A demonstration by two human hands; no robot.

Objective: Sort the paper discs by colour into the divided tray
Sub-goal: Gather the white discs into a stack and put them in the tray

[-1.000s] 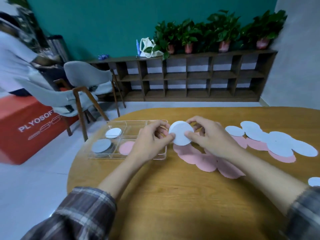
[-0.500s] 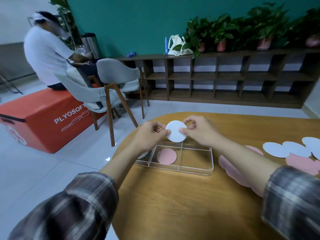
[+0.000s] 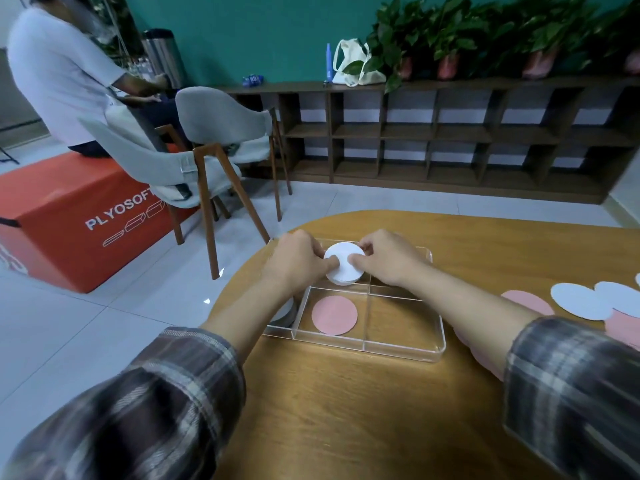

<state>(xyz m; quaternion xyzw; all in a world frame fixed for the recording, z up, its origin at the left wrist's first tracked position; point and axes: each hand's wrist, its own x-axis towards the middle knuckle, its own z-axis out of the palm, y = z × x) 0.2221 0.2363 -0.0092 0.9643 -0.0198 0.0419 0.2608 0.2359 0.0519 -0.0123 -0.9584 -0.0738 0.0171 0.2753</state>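
Both the left hand (image 3: 294, 263) and right hand (image 3: 388, 258) pinch one white disc (image 3: 344, 268) over the clear tray (image 3: 408, 353) (a pink disc (image 3: 334, 315) lies inside) on the desk (image 3: 346, 410)

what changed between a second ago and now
Both hands, left and right, carried the white disc leftward from above the loose pink discs to over the far compartments of the tray. Both still pinch its edges; nothing was released. The pink disc stays in its near compartment.
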